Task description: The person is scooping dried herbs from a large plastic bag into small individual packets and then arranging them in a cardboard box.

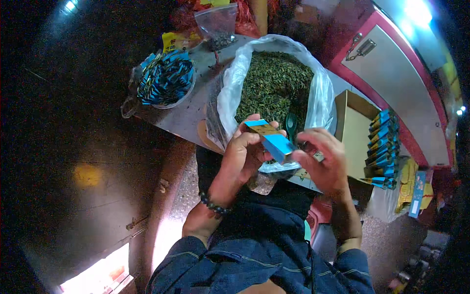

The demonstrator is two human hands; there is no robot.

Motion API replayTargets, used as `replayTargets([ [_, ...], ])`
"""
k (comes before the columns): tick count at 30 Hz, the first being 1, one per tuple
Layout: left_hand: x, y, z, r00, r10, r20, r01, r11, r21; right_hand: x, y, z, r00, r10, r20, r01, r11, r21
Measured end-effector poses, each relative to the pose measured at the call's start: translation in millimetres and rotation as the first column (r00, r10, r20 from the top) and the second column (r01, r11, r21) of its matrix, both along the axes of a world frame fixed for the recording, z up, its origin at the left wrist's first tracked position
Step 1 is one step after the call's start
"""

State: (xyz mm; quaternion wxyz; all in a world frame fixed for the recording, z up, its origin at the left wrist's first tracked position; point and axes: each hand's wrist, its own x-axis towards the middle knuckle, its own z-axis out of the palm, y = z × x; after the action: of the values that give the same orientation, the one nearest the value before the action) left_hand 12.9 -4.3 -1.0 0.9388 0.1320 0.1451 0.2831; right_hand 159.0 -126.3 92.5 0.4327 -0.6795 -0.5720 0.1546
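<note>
My left hand (244,149) holds a small blue and gold packet (271,139), tilted down to the right over the near rim of a plastic-lined container. My right hand (325,158), slightly blurred, is at the packet's lower right end; whether its fingers grip the packet I cannot tell. Dried green leaves, seemingly loose tea (275,81), fill the clear plastic bag (323,92) that lines the container. A dark green spoon (291,125) rests on the leaves, just beyond the packet.
A round tub of blue packets (167,79) stands at the left of the table (183,119). Behind it lies a zip bag (217,22) with dark contents. At the right, a cardboard box (342,121) holds a row of blue and gold packets (383,147). A red-framed white panel (400,88) stands beyond.
</note>
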Motion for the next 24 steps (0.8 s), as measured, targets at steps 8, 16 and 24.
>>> replayTargets([
  [8,-3.4,1.0,-9.6,0.969,-0.113,0.219,0.174,0.943,-0.285,35.6,-22.5,-36.8,0.969,0.035,0.246,0.005,0.987,-0.160],
  [16,-6.8,-3.4,-13.6,0.945,-0.112,0.308,0.238,0.880,-0.411,20.6,-21.4,-72.6,0.830,0.245,0.501,-0.101,0.949,-0.297],
  [24,-10.5,-8.1,-19.2,0.923,-0.092,0.374,0.237,0.901,-0.364,23.3,-14.3,-70.2,0.897,0.179,0.404,-0.032,0.938,-0.344],
])
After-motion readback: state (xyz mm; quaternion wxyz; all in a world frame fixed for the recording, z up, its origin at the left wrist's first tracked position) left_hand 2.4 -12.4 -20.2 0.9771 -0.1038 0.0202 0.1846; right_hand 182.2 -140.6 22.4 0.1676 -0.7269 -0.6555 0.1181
